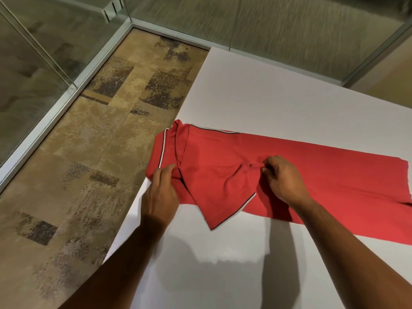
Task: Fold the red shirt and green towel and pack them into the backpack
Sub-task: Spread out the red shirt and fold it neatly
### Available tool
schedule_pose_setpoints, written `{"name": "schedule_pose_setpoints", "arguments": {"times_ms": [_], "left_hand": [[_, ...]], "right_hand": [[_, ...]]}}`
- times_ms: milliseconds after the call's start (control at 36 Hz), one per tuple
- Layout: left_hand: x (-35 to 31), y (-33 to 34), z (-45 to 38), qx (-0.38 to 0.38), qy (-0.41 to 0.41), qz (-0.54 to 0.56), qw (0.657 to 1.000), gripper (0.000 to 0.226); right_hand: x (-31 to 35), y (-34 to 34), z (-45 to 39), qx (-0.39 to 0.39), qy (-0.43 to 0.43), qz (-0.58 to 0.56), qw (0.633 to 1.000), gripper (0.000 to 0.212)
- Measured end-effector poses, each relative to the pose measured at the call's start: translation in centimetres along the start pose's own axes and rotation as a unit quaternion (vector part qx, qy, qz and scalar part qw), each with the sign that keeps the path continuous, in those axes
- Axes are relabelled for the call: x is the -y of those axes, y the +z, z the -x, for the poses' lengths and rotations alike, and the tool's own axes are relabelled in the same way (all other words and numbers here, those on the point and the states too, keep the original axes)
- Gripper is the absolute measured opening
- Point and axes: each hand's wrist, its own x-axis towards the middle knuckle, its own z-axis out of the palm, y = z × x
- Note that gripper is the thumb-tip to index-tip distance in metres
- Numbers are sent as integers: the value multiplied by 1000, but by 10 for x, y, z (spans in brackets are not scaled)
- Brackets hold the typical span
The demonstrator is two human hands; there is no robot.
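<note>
- Forearms reach in from the near edge of the white table [256,90], one toward each end of the work.
- Left hand [161,192] has its fingers curled onto the collar end of the red shirt [323,175], pinching cloth near the striped collar at the table's left edge.
- Right hand [283,181] pinches a small ridge of fabric between thumb and fingertips near the middle of the shirt, where creases gather.
- Shirt lies flat across the table, partly folded, with one trimmed sleeve [225,210] pointing toward the near edge and the collar end hanging slightly over the left side.
- Cloth looks light and limp, so it will likely sag and wrinkle; holding at seams or folded edges should keep it neat.
- Patterned carpet [89,152] and glass walls [44,52] lie beyond; towel and backpack are not in view.
</note>
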Motion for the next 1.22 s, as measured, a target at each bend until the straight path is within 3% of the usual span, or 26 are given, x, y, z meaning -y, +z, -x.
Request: {"name": "schedule_pose_setpoints", "arguments": {"times_ms": [83,222,306,472,694,944,1111,1222], "left_hand": [[0,-2,-13,-10,33,-5,999,41],[13,1,-29,37,61,-39,997,34],[19,2,-31,49,70,-60,995,37],[27,2,-34,39,72,-82,993,41],[-14,12,-21,-19,89,-83,992,58],[-131,84,-21,104,203,58,972,34],[-164,118,-35,182,214,-10,960,43],[-160,129,-44,176,234,-31,956,21]], "right_hand": [[0,5,3,-27,14,-4,1000,6],[14,16,18,-111,5,39,993,29],[30,21,27,-145,17,19,989,22],[22,32,40,-135,53,1,989,13],[-57,-1,61,-120,163,77,976,36],[-146,-53,85,-67,179,234,953,39],[-198,-90,95,-24,232,280,931,36],[-235,-112,105,-12,257,289,922,27]]}}
